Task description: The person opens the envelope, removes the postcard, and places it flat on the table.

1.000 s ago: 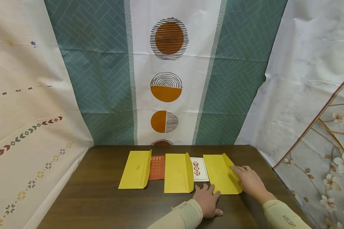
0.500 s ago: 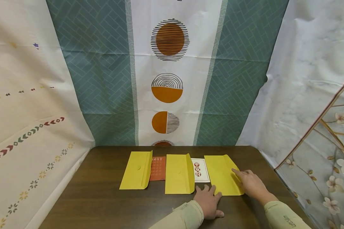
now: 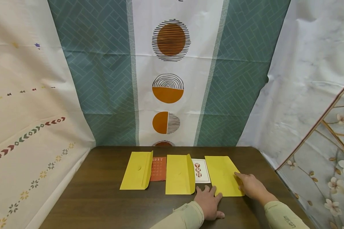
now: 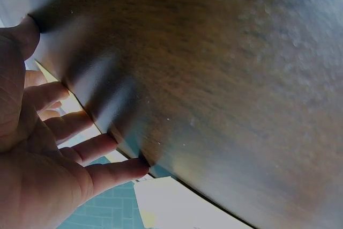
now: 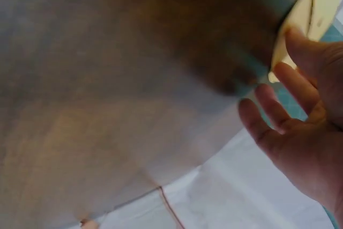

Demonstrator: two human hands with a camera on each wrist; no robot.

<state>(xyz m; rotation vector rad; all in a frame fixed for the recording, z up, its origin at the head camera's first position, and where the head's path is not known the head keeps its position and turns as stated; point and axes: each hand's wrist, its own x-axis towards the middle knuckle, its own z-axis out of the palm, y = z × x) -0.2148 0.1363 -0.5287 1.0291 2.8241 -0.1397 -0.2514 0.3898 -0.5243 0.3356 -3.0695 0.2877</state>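
Note:
The rightmost yellow envelope (image 3: 223, 176) lies flat, its flap side toward the right. My right hand (image 3: 252, 187) grips the right edge of that envelope; in the right wrist view the thumb and index finger lie at the flap (image 5: 317, 9) while the other fingers hang loosely bent. Spread fingers of my left hand (image 3: 207, 203) rest on the table, one fingertip over the envelope's lower left corner. Just left of that envelope, a white card with red characters (image 3: 202, 171) is partly covered by the middle yellow envelope (image 3: 177, 175).
A third yellow envelope (image 3: 135, 171) lies farther left, with a red card (image 3: 159, 168) between it and the middle one. All lie on a dark wooden table (image 3: 109, 203). Patterned cloths stand around it, the green and white one (image 3: 109, 95) at the back.
The flap of the rightmost envelope has gone from slightly raised to flatter, its crease now hardly showing. My right hand has shifted slightly; the left hand stays in place on the table.

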